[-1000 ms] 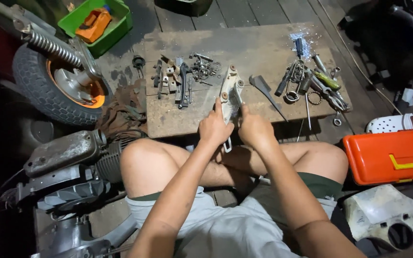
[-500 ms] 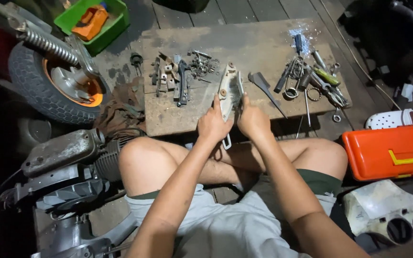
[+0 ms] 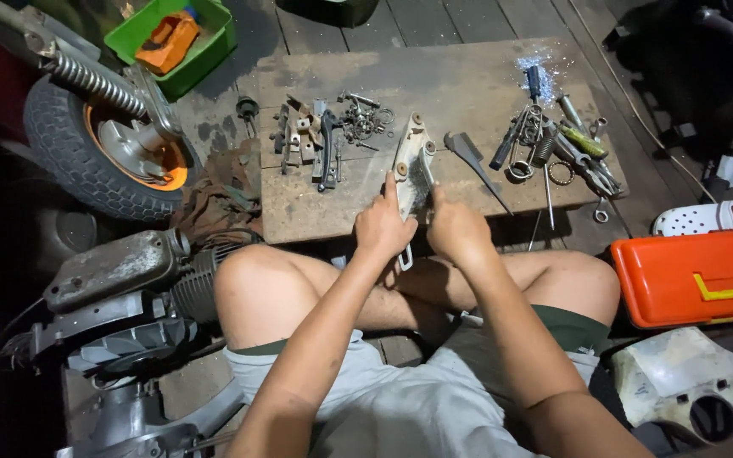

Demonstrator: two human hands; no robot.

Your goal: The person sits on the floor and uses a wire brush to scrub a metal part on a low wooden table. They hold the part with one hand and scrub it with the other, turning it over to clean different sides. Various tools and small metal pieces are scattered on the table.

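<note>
Over the table (image 3: 468, 76): pale metal bracket (image 3: 414, 157), held upright between both hands.
Left hand (image 3: 381, 225): grip closed on bracket's lower edge.
Right hand (image 3: 456, 231): grip closed likewise.
Handling: likely stiff, fairly heavy; best held by edges.

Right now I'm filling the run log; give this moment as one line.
left hand: holds pale metal part | right hand: holds same part | under it: wooden board | nearby: wrenches
</note>
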